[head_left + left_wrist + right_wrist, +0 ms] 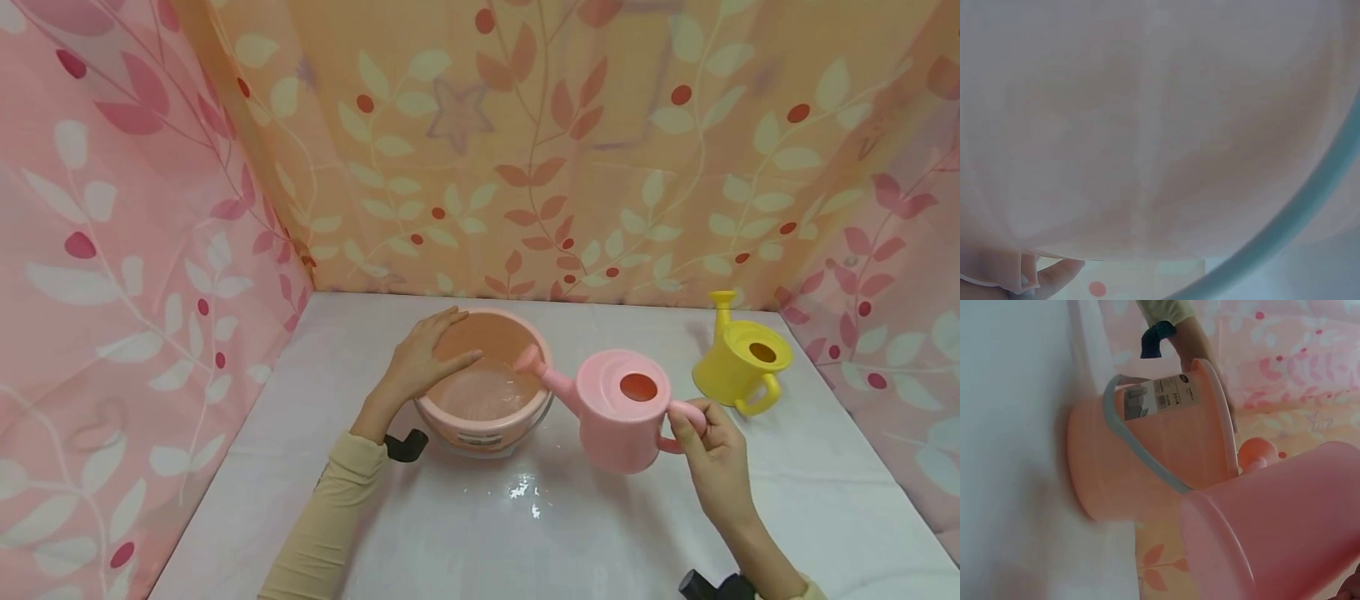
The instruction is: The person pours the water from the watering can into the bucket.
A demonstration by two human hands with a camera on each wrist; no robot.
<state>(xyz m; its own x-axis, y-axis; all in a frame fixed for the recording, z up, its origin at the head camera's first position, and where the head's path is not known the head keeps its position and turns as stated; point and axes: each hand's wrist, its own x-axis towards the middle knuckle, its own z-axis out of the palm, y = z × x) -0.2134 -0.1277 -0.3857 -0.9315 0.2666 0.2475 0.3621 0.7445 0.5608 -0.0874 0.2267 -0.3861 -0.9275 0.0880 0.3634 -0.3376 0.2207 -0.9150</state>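
A peach-pink bucket point(495, 429) stands upright on the table; its bottom inside looks wet. My left hand point(422, 357) rests over its left rim, fingers fairly straight along the edge and thumb over the opening. In the left wrist view the bucket's side point(1085, 125) fills most of the picture, with part of a hand point(1063, 273) at the rim. My right hand point(718, 454) grips the handle of a pink watering can point(618, 433), held off the table with its spout at the bucket's right rim. The right wrist view shows the can point(1285, 519) beside the bucket point(1160, 444).
A yellow watering can point(723, 371) stands at the right back of the table point(600, 533). Shiny wet spots point(519, 487) lie in front of the bucket. A grey bucket handle point(1141, 450) hangs down its side. Patterned curtains point(525, 125) enclose the back and sides.
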